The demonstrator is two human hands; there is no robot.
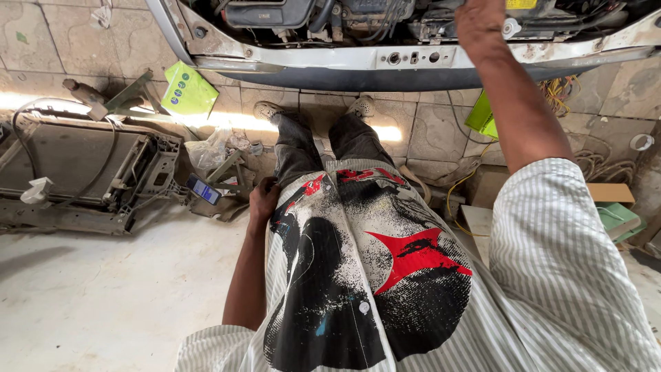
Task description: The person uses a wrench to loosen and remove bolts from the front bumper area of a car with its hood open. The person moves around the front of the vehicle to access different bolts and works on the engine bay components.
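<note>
The right hand [480, 24] is stretched up and forward into the open engine bay [358, 17] of a car, just above the pale front crossmember [413, 58]. Its grip is seen only from the back, and the fingers are cut off at the top edge, so whether it is spread or closed on anything cannot be told. The left hand [264, 200] is held low at the hip, well below the crossmember, pressed against the printed shirt [372, 262]; its grip looks curled inward, with nothing visibly pinched. Two shoes [313, 109] are planted on the tiled floor directly beneath the crossmember. To the left of the crossmember and lower, a removed radiator frame [82, 172] is laid on the floor, with a green carton [187, 89] beside it. A second green carton [482, 117] is seen under the crossmember's right end.
</note>
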